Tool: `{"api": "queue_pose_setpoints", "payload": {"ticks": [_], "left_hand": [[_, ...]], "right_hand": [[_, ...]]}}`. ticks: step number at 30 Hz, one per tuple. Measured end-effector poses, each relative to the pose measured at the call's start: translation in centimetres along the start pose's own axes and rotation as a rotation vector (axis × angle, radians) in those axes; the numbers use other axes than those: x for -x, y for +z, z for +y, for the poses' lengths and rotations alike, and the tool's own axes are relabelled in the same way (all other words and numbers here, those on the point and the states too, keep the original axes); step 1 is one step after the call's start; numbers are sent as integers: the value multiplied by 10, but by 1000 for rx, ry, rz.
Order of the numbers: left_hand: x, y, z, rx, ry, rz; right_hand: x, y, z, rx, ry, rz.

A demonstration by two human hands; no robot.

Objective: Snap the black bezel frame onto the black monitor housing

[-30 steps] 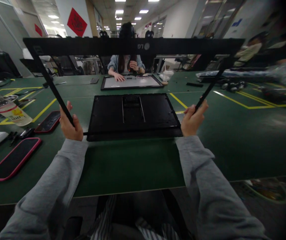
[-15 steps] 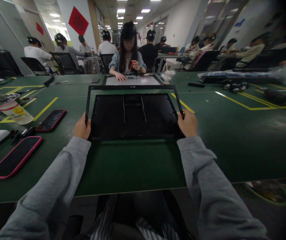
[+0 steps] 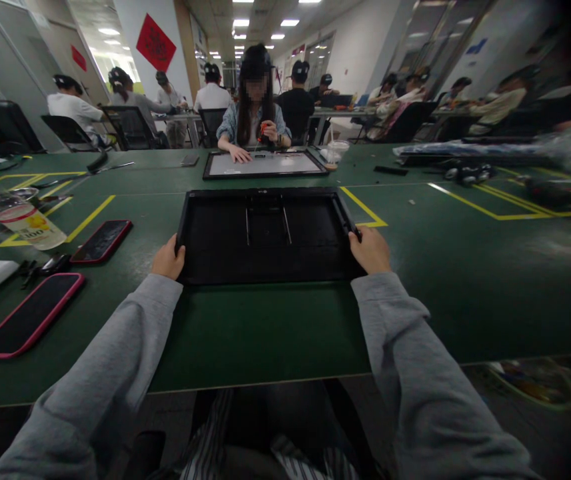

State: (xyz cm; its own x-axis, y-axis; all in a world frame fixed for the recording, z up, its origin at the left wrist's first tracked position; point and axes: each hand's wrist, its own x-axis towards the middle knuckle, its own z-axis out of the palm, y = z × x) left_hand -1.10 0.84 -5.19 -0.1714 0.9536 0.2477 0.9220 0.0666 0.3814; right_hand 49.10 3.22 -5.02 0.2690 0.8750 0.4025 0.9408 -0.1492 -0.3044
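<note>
While closed: grips (image 3: 168, 259) (image 3: 371, 250) on frame (image 3: 265, 193)

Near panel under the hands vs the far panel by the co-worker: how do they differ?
The near panel shows a black, ribbed inside with a raised rim; the far panel shows a flat, pale grey face in a thin black frame. The near one is gripped at both side edges by the left hand and right hand; the far one has a co-worker's hand resting on top. Both lie flat on the green table.
</note>
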Motion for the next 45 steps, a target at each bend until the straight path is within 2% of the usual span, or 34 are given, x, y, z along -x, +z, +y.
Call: {"api": "queue_pose_setpoints", "payload": {"ticks": [17,45], "left_hand": [[0,3,-2,46,3,12],[-2,4,-7,40,10,16]], "right_hand": [[4,-6,-7,7,43,-82],[3,-3,-4,21,21,-88]]}}
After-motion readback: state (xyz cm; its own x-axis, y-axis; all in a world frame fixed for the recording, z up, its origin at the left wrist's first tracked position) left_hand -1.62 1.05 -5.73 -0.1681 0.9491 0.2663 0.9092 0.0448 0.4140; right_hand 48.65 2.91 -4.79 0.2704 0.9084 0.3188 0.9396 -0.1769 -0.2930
